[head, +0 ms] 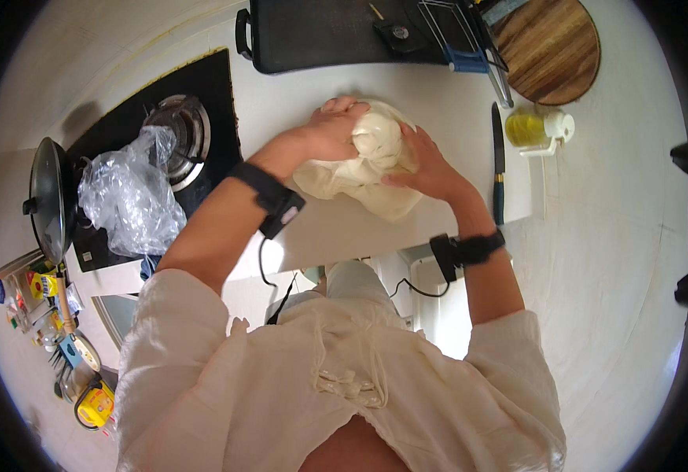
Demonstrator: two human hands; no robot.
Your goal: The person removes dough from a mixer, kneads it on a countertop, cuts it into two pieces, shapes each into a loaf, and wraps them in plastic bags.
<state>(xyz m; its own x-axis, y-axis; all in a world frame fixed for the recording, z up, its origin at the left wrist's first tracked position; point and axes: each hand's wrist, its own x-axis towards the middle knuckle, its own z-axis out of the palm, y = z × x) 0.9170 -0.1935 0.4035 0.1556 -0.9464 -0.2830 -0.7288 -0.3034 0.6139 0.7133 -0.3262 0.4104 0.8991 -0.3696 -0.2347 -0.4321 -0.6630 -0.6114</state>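
A large pale mass of dough [377,140] rests on the white countertop [332,230] in front of me. Its top is rounded and smooth, while a flatter, folded part spreads towards me. My left hand [333,131] presses around its left side, with the fingers over the far edge. From the right, my right hand [429,162] cups the mass, thumb towards me and fingers along the side. Both palms touch it, and the fingertips are partly hidden. Black wrist straps with cables sit on both forearms.
Beyond the dough stands a black electric griddle [320,35]. A knife [499,165], an oil bottle [527,128] and a round wooden board [550,53] are at the right. Leftward, a clear plastic bag [131,197] lies on the gas hob [214,88], beside a glass-lidded pan [49,200].
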